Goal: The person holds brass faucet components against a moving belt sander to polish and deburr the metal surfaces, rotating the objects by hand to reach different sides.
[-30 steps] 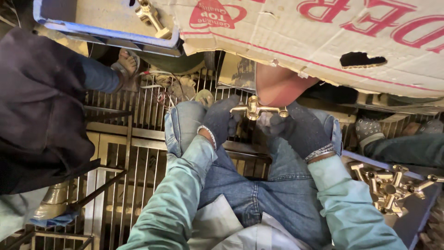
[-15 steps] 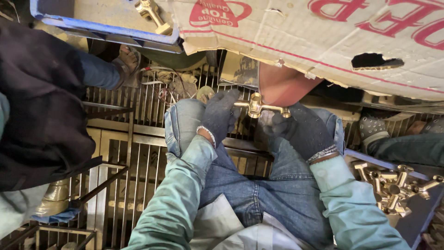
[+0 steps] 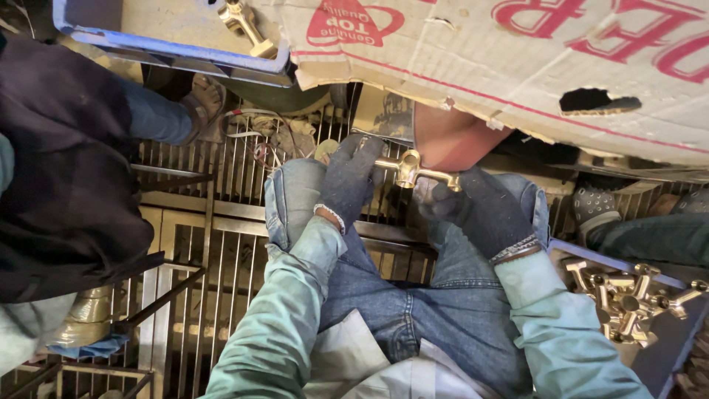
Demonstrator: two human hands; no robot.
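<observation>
Looking down from head height at two gloved hands gripping one brass piece above the person's knees.
Brass fitting: a T-shaped brass fitting [image 3: 413, 171] sits just above the centre of the frame, held between both hands.
Left hand: the left hand [image 3: 353, 177], in a dark knit glove, is closed around the left end of the fitting, fingers curled over it.
Right hand: the right hand [image 3: 480, 208], also in a dark glove, is closed on the right arm of the fitting, thumb and fingers pinching it.
Lap: blue jeans [image 3: 436, 310] and pale green sleeves fill the lower centre.
Floor: a metal grate [image 3: 221, 251] lies under the legs, at left and centre.
Tray: a dark tray [image 3: 665, 347] at the lower right holds a heap of similar brass fittings [image 3: 628, 299].
Overhead: a printed cardboard sheet [image 3: 473, 66] spans the top right.
Crate: a blue crate [image 3: 170, 48] at the upper left holds another brass piece [image 3: 247, 26].
Neighbour: another person in dark clothing [image 3: 66, 170] fills the left edge.
</observation>
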